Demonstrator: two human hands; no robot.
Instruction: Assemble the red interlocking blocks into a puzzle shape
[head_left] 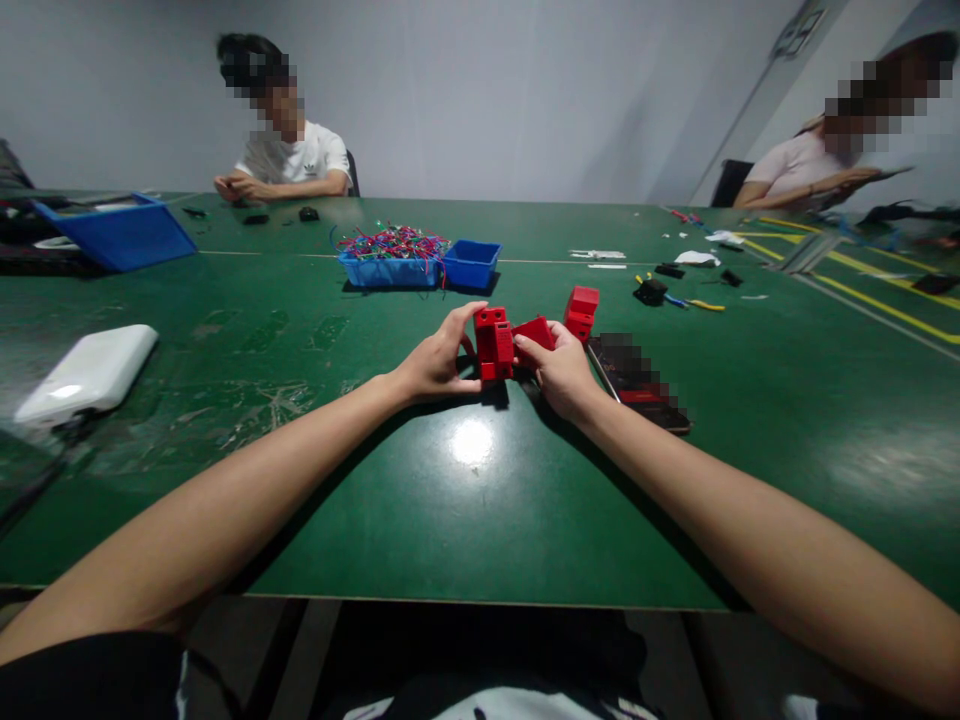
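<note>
Between the thumb and fingers of my left hand (441,357) stands a red plastic block with holes and a notched side (493,345), gripped at its top and bottom. My right hand (561,372) pinches a smaller red plastic piece (535,338) close to the block's right side; whether the two touch I cannot tell. Just beyond the right hand, another red block (581,312) rests on the green table (405,500). A dark phone-like slab (641,385) lies to the right of that hand.
Ahead are a blue bin full of coloured wires (394,262) and a smaller blue bin (472,264). Pliers (697,304) and black bits lie at the right. At the left are a white device (90,375) and a tilted blue tray (124,235). Two people sit across the table.
</note>
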